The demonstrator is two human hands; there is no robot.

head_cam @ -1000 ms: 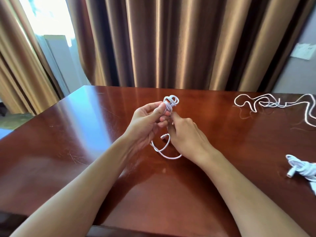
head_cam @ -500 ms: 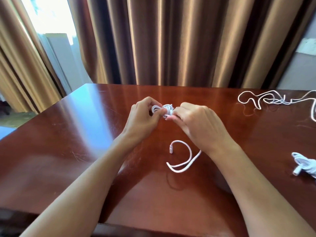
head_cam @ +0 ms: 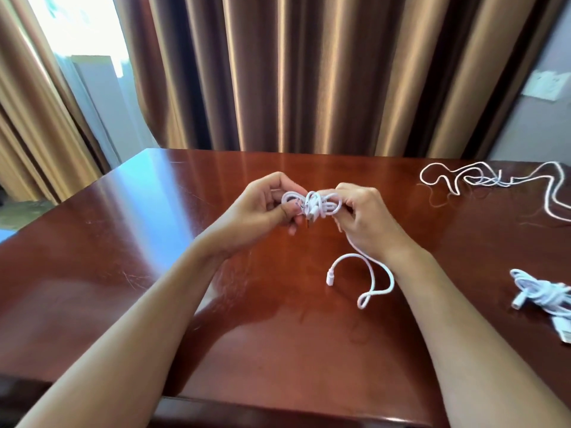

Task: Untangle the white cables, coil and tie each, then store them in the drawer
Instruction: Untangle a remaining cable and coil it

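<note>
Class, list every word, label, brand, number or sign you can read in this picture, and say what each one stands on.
No text can be read anywhere.
Wall plate, upper right: pale marks, too blurred to read.
Small tag by the bundled cable at the right edge: too small and cut off to read.
Coiled cable in the hands, loose cable, table, curtains: no print visible.

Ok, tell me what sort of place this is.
Probably a bedroom or hotel room: a polished wooden desk stands against floor-length brown curtains over a bright window, with a wall switch plate nearby.
</note>
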